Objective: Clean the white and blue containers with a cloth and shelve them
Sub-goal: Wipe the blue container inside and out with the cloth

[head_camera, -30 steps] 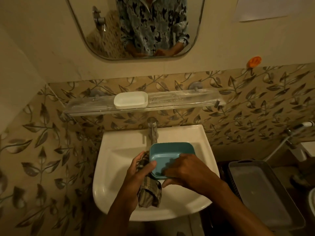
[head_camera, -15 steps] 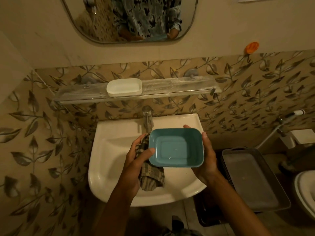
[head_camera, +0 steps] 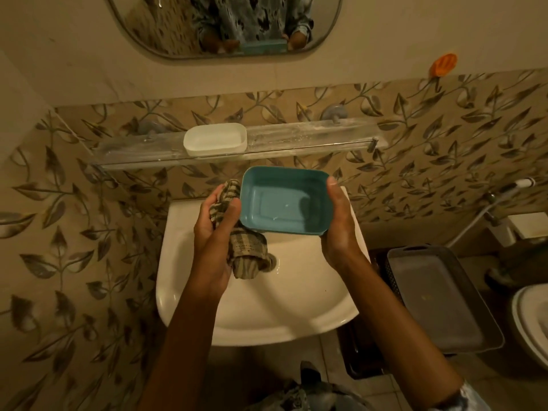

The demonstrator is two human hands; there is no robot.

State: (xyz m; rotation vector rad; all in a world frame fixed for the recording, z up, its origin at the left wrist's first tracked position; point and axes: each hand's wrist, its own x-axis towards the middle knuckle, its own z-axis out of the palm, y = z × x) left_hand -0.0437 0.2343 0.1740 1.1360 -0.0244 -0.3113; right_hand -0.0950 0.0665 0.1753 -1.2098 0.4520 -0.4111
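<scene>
The blue container [head_camera: 284, 200] is held open side up above the back of the white sink [head_camera: 255, 310], just under the glass shelf [head_camera: 311, 136]. My right hand [head_camera: 338, 223] grips its right end, thumb on the rim. My left hand [head_camera: 215, 229] holds a checked cloth [head_camera: 246, 250] against the container's left end, the cloth hanging down below. The white container [head_camera: 215, 139] sits on the left half of the shelf. A few water drops lie inside the blue container.
A mirror [head_camera: 225, 25] hangs above the shelf. An orange hook [head_camera: 443, 65] is stuck to the wall at the right. A grey tray on a dark basket [head_camera: 439, 301] stands right of the sink, with a toilet rim [head_camera: 530, 321] and a hose [head_camera: 486, 209] further right.
Both hands have lifted the blue container up from over the sink bowl towards the shelf. My right hand moved from lying over the container to gripping its right end.
</scene>
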